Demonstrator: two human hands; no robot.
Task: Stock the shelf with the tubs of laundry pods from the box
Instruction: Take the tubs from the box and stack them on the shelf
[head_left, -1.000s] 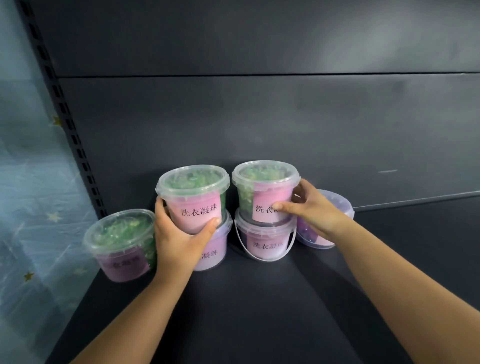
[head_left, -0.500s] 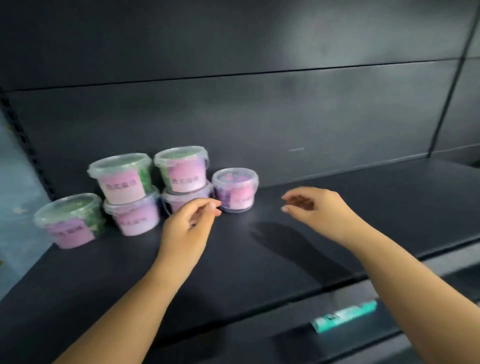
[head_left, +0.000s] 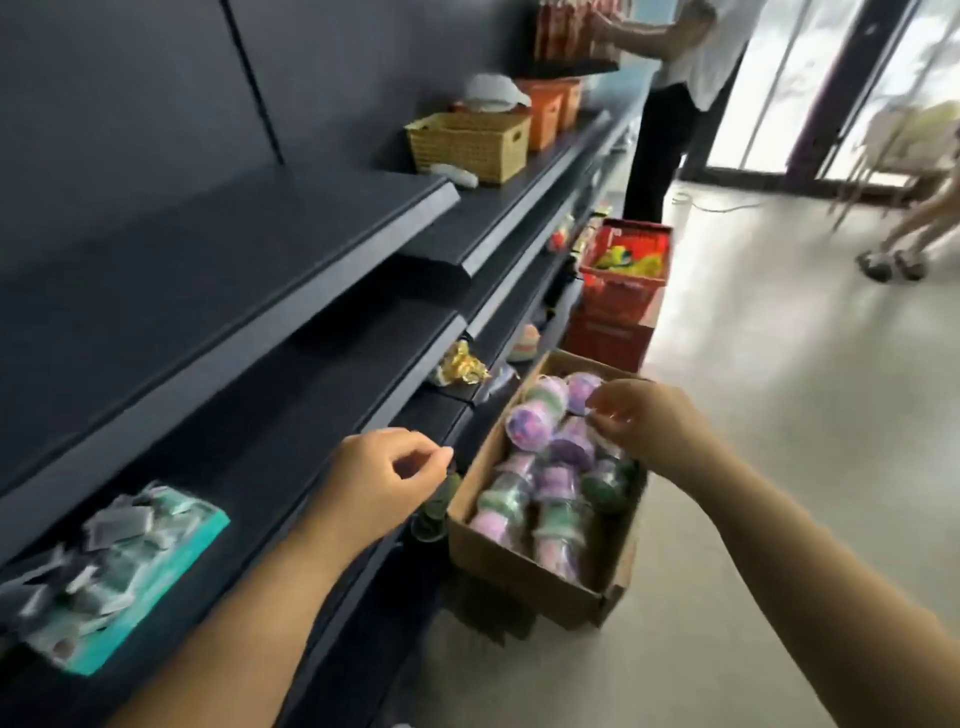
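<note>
Head view, looking down along a dark shelf (head_left: 249, 244) unit toward a cardboard box (head_left: 524, 571) standing on the floor (head_left: 779, 415) just beside the shelving. The box holds the tubs of laundry pods (head_left: 550, 483), lying packed against one another in rows, with purple, pink and green contents showing through clear walls. The picture is motion-blurred, so labels and lid seams cannot be read.

The right hand (head_left: 647, 421) is over the far end of the box, fingers curled loosely downward at the topmost tubs; whether it touches one cannot be told, and its grip has closed on nothing. The left hand (head_left: 382, 480) hangs between the shelf edge and the near rim of the box, fingers half-curled, thumb close to the forefinger, and empty.

Handling, as judged: each tub is probably a thin, rigid plastic pail with a snap lid, light to moderate in weight, and smooth enough to slip under a weak pinch. The walls should bear a firm squeeze. A hold spanning the body just under the lid rim seems safest; lifting by the lid alone risks popping it off.

A teal package (head_left: 114, 561) lies on a lower shelf. Another person (head_left: 670, 104) stands farther down the aisle.
</note>
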